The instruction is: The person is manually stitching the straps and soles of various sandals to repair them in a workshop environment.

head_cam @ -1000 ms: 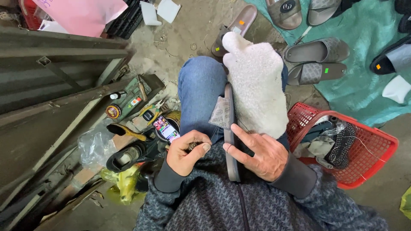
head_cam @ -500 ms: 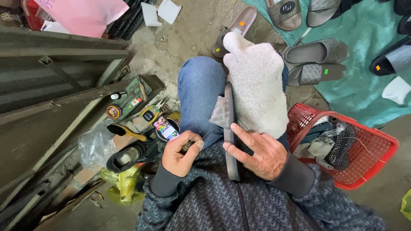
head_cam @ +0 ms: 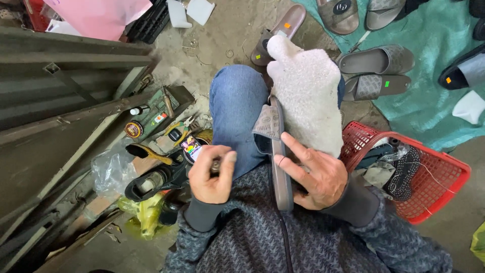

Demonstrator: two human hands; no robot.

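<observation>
While the right hand (head_cam: 318,177) keeps the brown slipper (head_cam: 277,151) pinned on edge over the lap, the left hand (head_cam: 211,174) has lifted slightly, fingers pinching a small dark tool (head_cam: 216,165).

We see a dusty concrete floor (head_cam: 222,35) carrying most of it. On its right lies a teal cloth (head_cam: 434,35) with grey slide sandals (head_cam: 376,60) set in pairs. A red plastic basket (head_cam: 444,177) stands just beside the cloth's near edge. One brown sandal (head_cam: 288,23) lies on bare floor. To the left lie a black shoe (head_cam: 151,182), a wooden brush (head_cam: 146,151), a round tin (head_cam: 133,129) and a crumpled clear bag (head_cam: 108,172).
</observation>
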